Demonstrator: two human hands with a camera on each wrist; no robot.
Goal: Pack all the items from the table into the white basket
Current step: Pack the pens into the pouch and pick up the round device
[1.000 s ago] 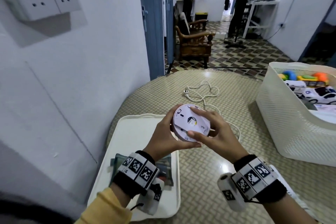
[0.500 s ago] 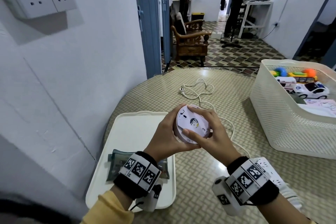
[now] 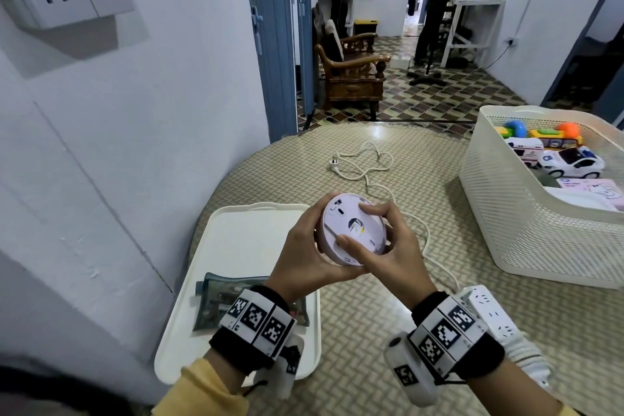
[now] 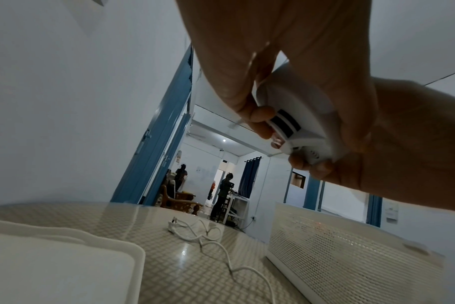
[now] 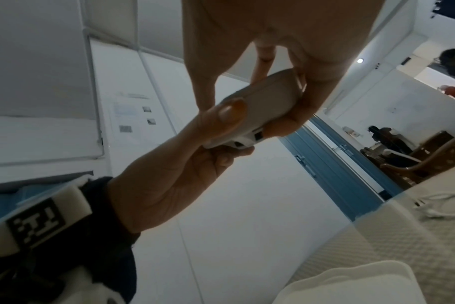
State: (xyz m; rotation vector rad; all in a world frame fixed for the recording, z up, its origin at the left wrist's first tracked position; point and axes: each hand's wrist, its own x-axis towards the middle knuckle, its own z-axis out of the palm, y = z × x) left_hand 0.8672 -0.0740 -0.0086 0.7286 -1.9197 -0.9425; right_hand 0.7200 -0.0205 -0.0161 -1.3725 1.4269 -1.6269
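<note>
A round white disc-shaped device is held above the table between both hands, its flat underside tilted up. My left hand cups its left edge, thumb under the rim. My right hand grips the right side, thumb and forefinger lying across the face. The same device shows edge-on in both wrist views. The white basket stands at the right with toy cars, coloured toys and a pink box inside.
A white tray lies at the left by the wall, holding a dark zip pouch. A white power strip sits under my right wrist; its cord trails across the table. The wall is close on the left.
The view has drifted slightly. Both hands keep hold of the disc, which has turned a little between them.
</note>
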